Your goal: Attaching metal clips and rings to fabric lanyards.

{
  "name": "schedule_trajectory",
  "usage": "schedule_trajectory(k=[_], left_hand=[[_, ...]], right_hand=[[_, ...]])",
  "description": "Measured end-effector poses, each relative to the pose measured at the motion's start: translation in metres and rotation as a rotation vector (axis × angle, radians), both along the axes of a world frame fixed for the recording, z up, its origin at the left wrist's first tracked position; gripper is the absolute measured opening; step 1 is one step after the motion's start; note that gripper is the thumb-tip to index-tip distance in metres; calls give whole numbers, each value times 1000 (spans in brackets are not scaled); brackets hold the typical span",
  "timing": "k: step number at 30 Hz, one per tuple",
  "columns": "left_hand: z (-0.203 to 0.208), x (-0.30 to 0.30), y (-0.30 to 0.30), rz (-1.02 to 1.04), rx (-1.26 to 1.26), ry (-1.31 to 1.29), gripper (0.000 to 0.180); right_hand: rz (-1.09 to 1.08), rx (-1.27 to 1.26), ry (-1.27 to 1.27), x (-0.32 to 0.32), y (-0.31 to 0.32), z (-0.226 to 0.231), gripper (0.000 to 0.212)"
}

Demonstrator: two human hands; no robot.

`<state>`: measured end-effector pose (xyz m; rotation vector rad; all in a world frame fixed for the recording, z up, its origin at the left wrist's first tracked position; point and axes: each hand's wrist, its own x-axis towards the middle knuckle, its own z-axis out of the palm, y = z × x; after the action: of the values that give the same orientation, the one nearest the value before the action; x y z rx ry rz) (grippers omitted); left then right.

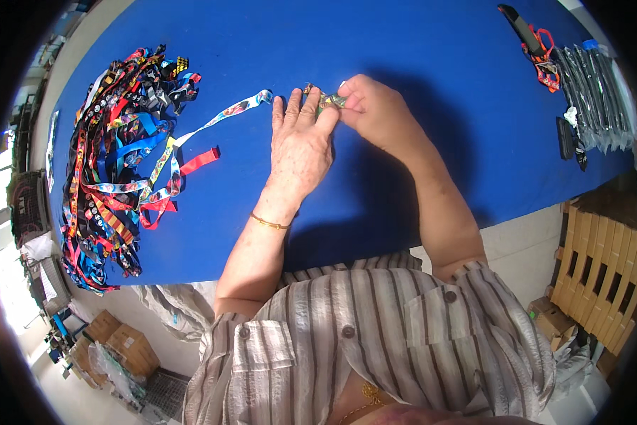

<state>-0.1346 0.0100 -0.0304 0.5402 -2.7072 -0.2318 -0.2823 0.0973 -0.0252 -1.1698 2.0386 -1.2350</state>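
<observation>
Flat on the blue table, my left hand (301, 145) has its fingers stretched out and a little apart. It rests on a green and yellow patterned strap (330, 101), part of which is hidden under the fingers. Thumb and forefinger of my right hand (375, 110) pinch the right end of this strap. A pale printed strap (226, 113) with a blue end runs from the left up to my left fingertips; I cannot tell whether it joins the one under them. Farther left lies a large tangled heap of colourful printed straps (109, 170).
A red strap end (200, 161) sticks out of the heap. At the far right lie orange-handled scissors (543, 60), a dark cutter knife (520, 28), and a row of dark items in clear plastic sleeves (594, 95). Cardboard boxes (123, 347) stand on the floor at lower left.
</observation>
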Motion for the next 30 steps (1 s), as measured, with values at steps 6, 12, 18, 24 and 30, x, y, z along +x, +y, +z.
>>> schedule_trajectory(k=[6,12,18,24,30], left_hand=[[1,2,-2,-12,73,47,44],[10,5,-6,17,182,201,53],[17,22,-40,172,371,519,35],[29,85,-81,409,301,578,25],[23,175,-120,660,345,697,23]], right_hand=[[-62,-46,-92,-17,2,8,18],[-197,-173,-254,-27,2,4,20],[-279,-182,-359,-34,-1,0,21],[-262,-181,-413,-34,-2,-6,24],[-277,-125,-441,-33,2,3,24]])
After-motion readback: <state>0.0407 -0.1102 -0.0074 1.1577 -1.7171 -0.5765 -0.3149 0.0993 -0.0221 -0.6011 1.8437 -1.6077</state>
